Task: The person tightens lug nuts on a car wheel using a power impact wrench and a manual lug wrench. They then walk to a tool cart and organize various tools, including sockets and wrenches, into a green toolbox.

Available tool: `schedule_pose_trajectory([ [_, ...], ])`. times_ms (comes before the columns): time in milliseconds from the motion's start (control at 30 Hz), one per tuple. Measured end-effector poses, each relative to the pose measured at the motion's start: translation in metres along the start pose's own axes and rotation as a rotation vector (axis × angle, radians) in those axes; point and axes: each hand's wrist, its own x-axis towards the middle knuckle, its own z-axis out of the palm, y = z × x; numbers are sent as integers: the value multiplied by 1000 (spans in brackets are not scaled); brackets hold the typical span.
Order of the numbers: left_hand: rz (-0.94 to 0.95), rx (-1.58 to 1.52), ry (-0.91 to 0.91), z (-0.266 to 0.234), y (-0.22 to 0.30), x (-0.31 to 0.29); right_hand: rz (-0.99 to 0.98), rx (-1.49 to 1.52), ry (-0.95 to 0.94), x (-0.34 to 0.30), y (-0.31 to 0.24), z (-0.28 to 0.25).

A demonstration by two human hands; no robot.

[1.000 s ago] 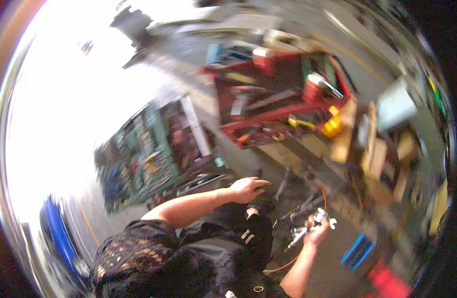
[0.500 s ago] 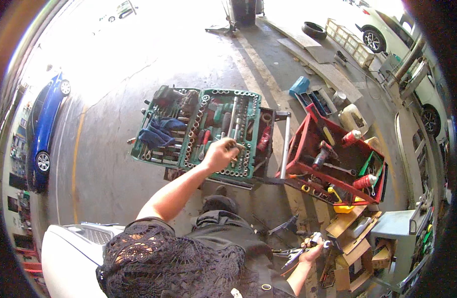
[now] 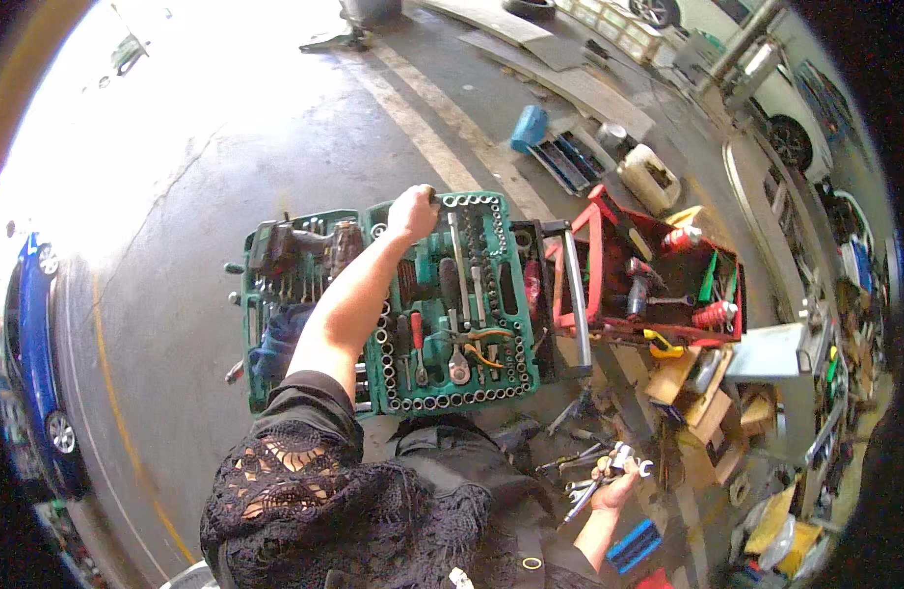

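Note:
The green socket set case (image 3: 452, 401) lies open in front of me, with sockets, ratchets and screwdrivers in its right half. My left hand (image 3: 413, 214) is at the far edge of that half, fingers curled over something dark that I cannot make out. Pliers with orange handles (image 3: 486, 339) lie across the tools, above a ratchet head (image 3: 459, 369). A black and brown cordless power tool (image 3: 310, 245) and a blue cloth (image 3: 283, 339) rest on the left half. Low at the right, my right hand (image 3: 617, 488) is closed round several wrenches (image 3: 582, 499).
Right of the case stands a dark cart with a metal handle (image 3: 578, 294), then a red tool bin (image 3: 658, 319) holding an impact tool and spray cans. Cardboard boxes (image 3: 702, 393) and a grey cabinet (image 3: 766, 351) are nearer. A blue car (image 3: 35, 334) is at far left.
My left hand has moved away from me, from the case's near middle to its far edge, and the orange-handled pliers now show there. My right hand keeps the wrenches. The view has turned.

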Motion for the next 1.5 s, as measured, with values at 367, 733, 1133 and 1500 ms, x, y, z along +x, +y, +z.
schedule_pose_trajectory([
  [367,-8,-45,-46,-8,-13,12,-41,-96,-43,-37,-16,55],
  [733,-645,-2124,-385,-67,34,-110,-53,-30,-620,-5,-74,154],
  [1133,97,-983,-611,-112,164,-192,-323,-609,-893,22,-91,205],
  [1500,723,-557,-474,-98,188,-193,-256,-640,-1015,12,-75,214],
])
